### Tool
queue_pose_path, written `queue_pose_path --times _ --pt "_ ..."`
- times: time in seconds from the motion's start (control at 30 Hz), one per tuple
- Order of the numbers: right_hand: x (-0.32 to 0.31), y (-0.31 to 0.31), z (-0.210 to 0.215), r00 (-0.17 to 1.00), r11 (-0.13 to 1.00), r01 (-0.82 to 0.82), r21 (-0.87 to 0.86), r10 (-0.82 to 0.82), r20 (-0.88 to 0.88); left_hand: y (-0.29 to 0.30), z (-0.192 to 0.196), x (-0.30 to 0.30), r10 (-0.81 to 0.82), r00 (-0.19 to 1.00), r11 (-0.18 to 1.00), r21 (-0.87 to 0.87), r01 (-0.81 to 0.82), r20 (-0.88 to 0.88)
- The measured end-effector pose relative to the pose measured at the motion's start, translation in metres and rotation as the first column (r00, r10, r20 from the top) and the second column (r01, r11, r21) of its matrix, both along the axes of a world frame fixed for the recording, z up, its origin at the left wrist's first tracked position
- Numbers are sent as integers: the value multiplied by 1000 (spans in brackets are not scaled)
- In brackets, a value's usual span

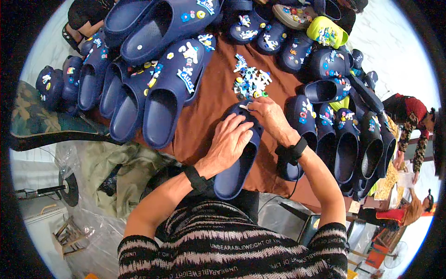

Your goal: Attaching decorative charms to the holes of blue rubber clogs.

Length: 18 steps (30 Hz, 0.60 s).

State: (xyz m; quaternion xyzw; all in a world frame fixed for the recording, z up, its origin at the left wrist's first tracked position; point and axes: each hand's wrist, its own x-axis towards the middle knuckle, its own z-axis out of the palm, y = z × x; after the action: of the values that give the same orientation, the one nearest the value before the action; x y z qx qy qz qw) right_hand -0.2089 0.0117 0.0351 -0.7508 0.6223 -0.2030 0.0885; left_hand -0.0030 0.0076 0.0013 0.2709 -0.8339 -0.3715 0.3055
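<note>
A navy clog (234, 173) lies in front of me on the brown cloth, its toe pointing away and its heel at the table's near edge. Draped over its upper, my left hand (231, 139) grips it with bent fingers. My right hand (270, 117) is closed at the toe, with a small white shoe charm (245, 107) at its fingertips. Whether the charm sits in a hole is hidden by the fingers. Just beyond the toe is a loose pile of colourful shoe charms (252, 80).
Navy clogs with charms (162, 97) crowd the left side, and more navy clogs (346, 149) line the right. A lime clog (326, 32) stands at the back right. Brown cloth (218, 74) covers the table. Other people (409, 116) work at the far right.
</note>
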Motion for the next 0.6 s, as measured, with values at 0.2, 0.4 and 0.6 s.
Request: queue_pose_path --times 0.2,0.4,0.6 --pt "-3 2 2 996 1000 -25 11 26 -90 -1 -5 -1 6 1000 1000 -16 -6 -5" --pt "-13 -1 1 992 995 -96 40 99 -76 -1 -3 2 11 1000 1000 -22 -11 5" --pt "-33 6 0 924 991 -46 125 -5 382 1 -3 0 12 1000 1000 -28 -12 -9"
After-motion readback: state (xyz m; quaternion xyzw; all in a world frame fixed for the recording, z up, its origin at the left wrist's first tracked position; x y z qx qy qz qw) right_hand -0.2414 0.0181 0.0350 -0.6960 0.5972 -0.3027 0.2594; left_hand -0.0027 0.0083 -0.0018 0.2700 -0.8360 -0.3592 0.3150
